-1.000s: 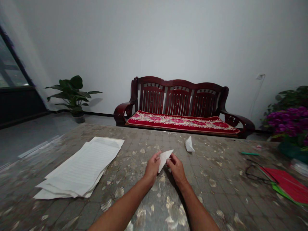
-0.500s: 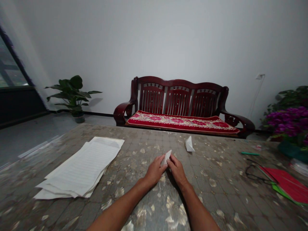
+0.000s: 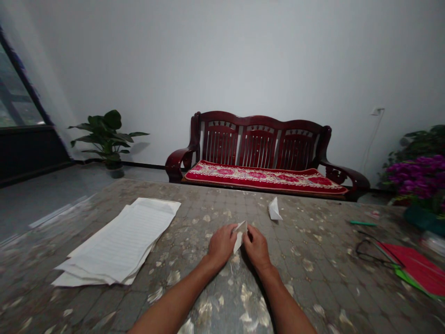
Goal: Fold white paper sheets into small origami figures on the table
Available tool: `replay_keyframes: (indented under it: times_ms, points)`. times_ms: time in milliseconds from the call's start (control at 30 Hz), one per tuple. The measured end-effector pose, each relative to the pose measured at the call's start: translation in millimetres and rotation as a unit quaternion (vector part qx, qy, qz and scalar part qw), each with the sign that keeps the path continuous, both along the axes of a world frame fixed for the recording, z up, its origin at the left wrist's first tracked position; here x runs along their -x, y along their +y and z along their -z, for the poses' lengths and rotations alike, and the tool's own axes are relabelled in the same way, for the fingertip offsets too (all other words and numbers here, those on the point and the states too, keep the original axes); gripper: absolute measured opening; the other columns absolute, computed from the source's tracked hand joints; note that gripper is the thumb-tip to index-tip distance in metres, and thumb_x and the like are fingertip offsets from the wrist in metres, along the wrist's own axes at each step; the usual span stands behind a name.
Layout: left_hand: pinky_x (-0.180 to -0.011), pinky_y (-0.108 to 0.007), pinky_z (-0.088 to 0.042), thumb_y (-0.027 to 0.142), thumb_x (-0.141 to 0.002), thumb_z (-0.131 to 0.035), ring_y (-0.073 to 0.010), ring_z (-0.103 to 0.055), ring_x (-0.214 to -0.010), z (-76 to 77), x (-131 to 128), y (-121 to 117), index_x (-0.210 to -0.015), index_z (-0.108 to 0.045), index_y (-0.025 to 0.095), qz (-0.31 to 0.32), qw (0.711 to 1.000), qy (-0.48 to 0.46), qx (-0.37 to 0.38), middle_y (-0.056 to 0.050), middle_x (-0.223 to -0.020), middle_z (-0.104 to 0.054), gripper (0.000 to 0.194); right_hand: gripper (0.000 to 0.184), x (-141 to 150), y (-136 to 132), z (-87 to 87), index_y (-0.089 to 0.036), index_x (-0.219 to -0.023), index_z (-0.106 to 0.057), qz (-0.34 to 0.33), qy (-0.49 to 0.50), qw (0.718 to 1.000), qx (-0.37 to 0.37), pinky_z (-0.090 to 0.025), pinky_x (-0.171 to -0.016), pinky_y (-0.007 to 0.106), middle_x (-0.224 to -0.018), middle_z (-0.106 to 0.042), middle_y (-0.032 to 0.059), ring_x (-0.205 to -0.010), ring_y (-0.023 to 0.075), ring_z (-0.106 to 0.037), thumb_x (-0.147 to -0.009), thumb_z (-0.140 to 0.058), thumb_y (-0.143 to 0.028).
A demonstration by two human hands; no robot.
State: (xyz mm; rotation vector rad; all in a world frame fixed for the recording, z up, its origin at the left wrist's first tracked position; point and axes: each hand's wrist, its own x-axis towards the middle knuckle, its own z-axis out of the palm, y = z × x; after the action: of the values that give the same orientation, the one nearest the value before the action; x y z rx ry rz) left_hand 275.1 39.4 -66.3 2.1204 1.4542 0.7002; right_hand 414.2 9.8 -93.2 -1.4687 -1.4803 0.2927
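A small piece of folded white paper (image 3: 239,235) is held up between my two hands, over the middle of the table. My left hand (image 3: 221,243) grips its left edge, fingers closed. On the other edge, my right hand (image 3: 256,246) pinches it, with the fingertips partly hidden. Beyond my right hand, a finished-looking folded paper shape (image 3: 274,209) stands on the table by itself, its point upward. To the left lies a loose stack of lined paper sheets (image 3: 121,241).
On the right of the patterned table (image 3: 313,287) are a teal pen (image 3: 362,223), black glasses (image 3: 368,250) and red paper (image 3: 417,269) over green. Purple flowers (image 3: 417,176) stand at the far right. Behind the table is a wooden bench (image 3: 259,144); a potted plant (image 3: 109,134) is back left.
The paper in my hands has been turned and opened out somewhat, showing a wider face. Both hands have drawn slightly nearer to me, and the grip has shifted to its two sides.
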Motion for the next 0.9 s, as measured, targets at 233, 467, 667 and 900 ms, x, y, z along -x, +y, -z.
replay_keyframes:
  times_ms: [233, 467, 667, 900]
  points:
    - [-0.09, -0.027, -0.045, 0.01, -0.085, -0.049, -0.0181, -0.064, -0.098, 9.8, 1.3, 10.1, -0.106, -0.071, 0.02, -0.001, 0.998, -0.061, -0.022, -0.005, -0.103, -0.072, 0.032, 0.04, 3.8, -0.1, 3.7, -0.02, -0.12, -0.063, 0.046, -0.051, 0.996, 0.051, -0.046, -0.086, 0.03, -0.108, -0.069, 0.0071, -0.095, 0.0202, -0.064, -0.085, -0.046, -0.028]
    - [-0.085, -0.025, -0.045, 0.002, -0.075, -0.048, -0.0162, -0.062, -0.092, 18.7, 4.2, 10.4, -0.096, -0.069, 0.018, -0.025, 0.996, -0.088, -0.022, -0.004, -0.097, -0.069, 0.034, 0.033, 3.0, -3.4, -1.0, -0.026, -0.113, -0.061, 0.085, -0.102, 0.978, 0.159, -0.036, -0.063, 0.025, -0.083, -0.07, -0.0012, -0.075, 0.0176, -0.063, -0.082, -0.048, -0.021]
    - [-0.08, -0.023, -0.043, 0.003, -0.078, -0.049, -0.0154, -0.062, -0.091, 18.8, 15.6, 6.6, -0.094, -0.064, 0.021, -0.017, 0.998, -0.022, -0.056, -0.001, -0.095, -0.067, 0.028, 0.018, 4.1, -5.9, -1.3, -0.024, -0.086, -0.062, 0.057, -0.144, 0.981, 0.115, -0.035, -0.066, 0.024, -0.083, -0.066, -0.0008, -0.078, 0.0168, -0.058, -0.078, -0.048, -0.018]
    - [-0.093, -0.032, -0.046, 0.012, -0.085, -0.059, -0.0204, -0.062, -0.103, 25.4, 30.4, 4.5, -0.105, -0.068, 0.023, 0.12, 0.979, 0.061, -0.155, -0.004, -0.109, -0.071, 0.025, 0.026, -6.0, -7.4, -0.8, -0.024, -0.093, -0.069, -0.036, -0.193, 0.979, 0.051, -0.04, -0.082, 0.027, -0.091, -0.067, 0.0021, -0.091, 0.0187, -0.057, -0.078, -0.052, -0.013]
